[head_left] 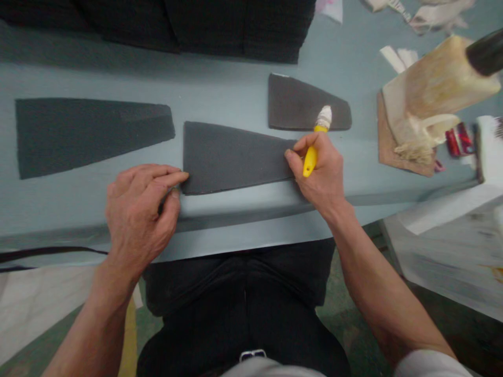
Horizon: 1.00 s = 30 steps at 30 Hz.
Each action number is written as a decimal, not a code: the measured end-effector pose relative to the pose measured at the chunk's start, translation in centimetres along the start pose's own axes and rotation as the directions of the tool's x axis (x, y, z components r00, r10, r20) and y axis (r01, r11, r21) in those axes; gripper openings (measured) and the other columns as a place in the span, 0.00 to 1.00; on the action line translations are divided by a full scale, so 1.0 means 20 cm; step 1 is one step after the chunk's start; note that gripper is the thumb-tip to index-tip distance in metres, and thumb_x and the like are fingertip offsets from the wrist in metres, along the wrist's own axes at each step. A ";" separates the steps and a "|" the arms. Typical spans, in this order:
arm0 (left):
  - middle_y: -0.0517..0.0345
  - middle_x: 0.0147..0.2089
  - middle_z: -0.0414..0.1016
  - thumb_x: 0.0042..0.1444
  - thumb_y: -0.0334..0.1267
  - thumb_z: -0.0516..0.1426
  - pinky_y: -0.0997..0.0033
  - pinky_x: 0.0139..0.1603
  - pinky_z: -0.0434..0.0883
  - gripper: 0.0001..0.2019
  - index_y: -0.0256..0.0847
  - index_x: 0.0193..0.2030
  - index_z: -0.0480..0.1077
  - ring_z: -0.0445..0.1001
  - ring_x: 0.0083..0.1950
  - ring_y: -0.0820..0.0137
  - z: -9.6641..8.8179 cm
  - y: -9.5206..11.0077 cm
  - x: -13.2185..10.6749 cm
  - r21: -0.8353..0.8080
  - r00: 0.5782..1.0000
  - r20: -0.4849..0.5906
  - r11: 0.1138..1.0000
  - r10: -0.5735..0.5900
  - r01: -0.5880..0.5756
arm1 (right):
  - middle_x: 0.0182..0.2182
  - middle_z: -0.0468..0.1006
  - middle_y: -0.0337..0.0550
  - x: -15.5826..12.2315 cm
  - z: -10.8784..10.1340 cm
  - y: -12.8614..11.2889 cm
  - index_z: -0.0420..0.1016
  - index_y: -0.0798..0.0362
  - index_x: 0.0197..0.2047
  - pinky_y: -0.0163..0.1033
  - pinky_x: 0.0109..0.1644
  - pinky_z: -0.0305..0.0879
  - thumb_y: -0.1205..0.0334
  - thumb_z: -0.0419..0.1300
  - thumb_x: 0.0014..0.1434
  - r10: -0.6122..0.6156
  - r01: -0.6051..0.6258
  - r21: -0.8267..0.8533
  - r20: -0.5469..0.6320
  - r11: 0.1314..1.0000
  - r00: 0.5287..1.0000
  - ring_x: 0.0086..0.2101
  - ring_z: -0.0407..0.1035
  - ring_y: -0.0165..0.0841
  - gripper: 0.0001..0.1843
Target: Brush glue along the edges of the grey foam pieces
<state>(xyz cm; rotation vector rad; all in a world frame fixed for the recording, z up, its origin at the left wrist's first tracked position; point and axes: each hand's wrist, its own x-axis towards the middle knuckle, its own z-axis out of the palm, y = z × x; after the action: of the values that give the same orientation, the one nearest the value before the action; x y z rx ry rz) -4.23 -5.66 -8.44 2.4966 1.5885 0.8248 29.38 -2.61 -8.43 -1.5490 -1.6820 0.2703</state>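
Note:
In front of me a dark grey tapered piece (236, 157) lies flat, its wide end to the left. My left hand (143, 204) rests at that wide end, index fingertip on the lower left corner, and grips nothing. A brush (310, 159) with a yellow handle and white-coated bristles is held in my right hand (320, 167), bristles pointing away from me. The right thumb and fingertips also touch the piece's narrow end. Beyond the brush lies a shorter dark piece (302, 102). Another long tapered dark piece (90, 133) lies at the left.
Tall stacks of black material (236, 26) stand along the back of the blue-grey table (220, 84). At the right a stained plastic jug (428, 89) sits on a brown board (385, 136). Beside it are a red shiny packet (459, 140) and white scraps (396, 58).

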 end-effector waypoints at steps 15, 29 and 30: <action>0.43 0.56 0.84 0.71 0.32 0.56 0.36 0.64 0.74 0.15 0.39 0.59 0.79 0.81 0.60 0.47 0.00 0.00 0.01 0.009 0.995 -0.035 0.996 0.093 -0.093 | 0.29 0.70 0.31 0.01 0.00 0.00 0.68 0.48 0.39 0.37 0.34 0.62 0.59 0.64 0.63 -0.010 0.010 0.018 0.007 1.000 1.000 0.27 0.62 0.27 0.08; 0.38 0.56 0.83 0.72 0.41 0.54 0.30 0.62 0.74 0.19 0.39 0.59 0.82 0.81 0.60 0.39 0.00 -0.02 0.02 -0.006 0.998 0.014 0.998 0.069 -0.069 | 0.31 0.73 0.32 0.01 -0.02 0.02 0.69 0.49 0.41 0.37 0.38 0.68 0.60 0.65 0.65 0.002 -0.004 0.070 0.023 0.998 1.000 0.29 0.65 0.28 0.07; 0.38 0.56 0.83 0.72 0.42 0.54 0.30 0.62 0.73 0.19 0.40 0.59 0.82 0.80 0.60 0.40 0.00 -0.02 0.02 -0.012 0.998 0.026 0.998 0.059 -0.058 | 0.31 0.73 0.32 0.02 -0.02 0.02 0.69 0.49 0.41 0.37 0.38 0.68 0.59 0.65 0.65 0.000 -0.002 0.069 0.025 0.998 1.000 0.29 0.65 0.28 0.07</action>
<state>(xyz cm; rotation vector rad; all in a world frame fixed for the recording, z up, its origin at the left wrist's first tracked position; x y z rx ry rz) -4.43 -5.17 -8.35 2.5466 1.5056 0.8023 30.06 -2.40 -8.31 -1.5009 -1.6737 0.3465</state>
